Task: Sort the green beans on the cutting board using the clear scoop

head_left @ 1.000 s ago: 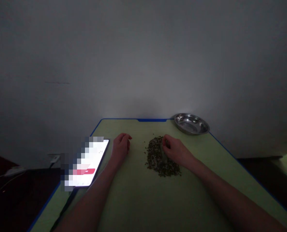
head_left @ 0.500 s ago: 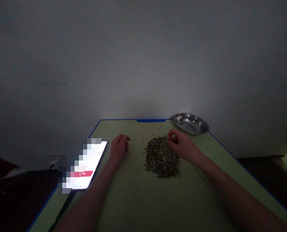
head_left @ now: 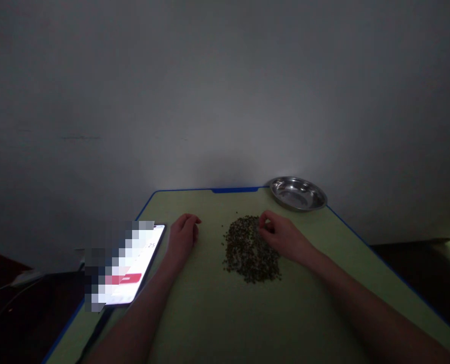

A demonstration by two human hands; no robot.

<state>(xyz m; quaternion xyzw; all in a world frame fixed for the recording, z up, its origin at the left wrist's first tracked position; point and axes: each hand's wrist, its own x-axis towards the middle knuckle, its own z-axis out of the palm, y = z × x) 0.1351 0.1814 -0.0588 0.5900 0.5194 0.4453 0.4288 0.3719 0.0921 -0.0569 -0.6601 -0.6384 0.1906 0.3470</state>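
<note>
A round, flat pile of small dark grains [head_left: 250, 253], with paler bits mixed in, lies spread on the table. My right hand [head_left: 281, 236] is over the pile's upper right edge, thumb and forefinger pinched together. Anything between those fingertips is too small to make out. Left of the pile, my left hand [head_left: 182, 235] rests on the table with its fingers loosely curled in, and no object shows in it. A few stray grains lie just outside the pile.
A shiny metal bowl [head_left: 298, 194] stands at the table's far right corner, by the wall. Beside my left forearm is a phone [head_left: 134, 270] with a lit screen, partly blurred out. The pale green table [head_left: 225, 313] has a blue edge.
My right hand has come slightly lower, still pinched at the pile's edge. My left hand stays in place beside the pile. The whole view has shifted a little.
</note>
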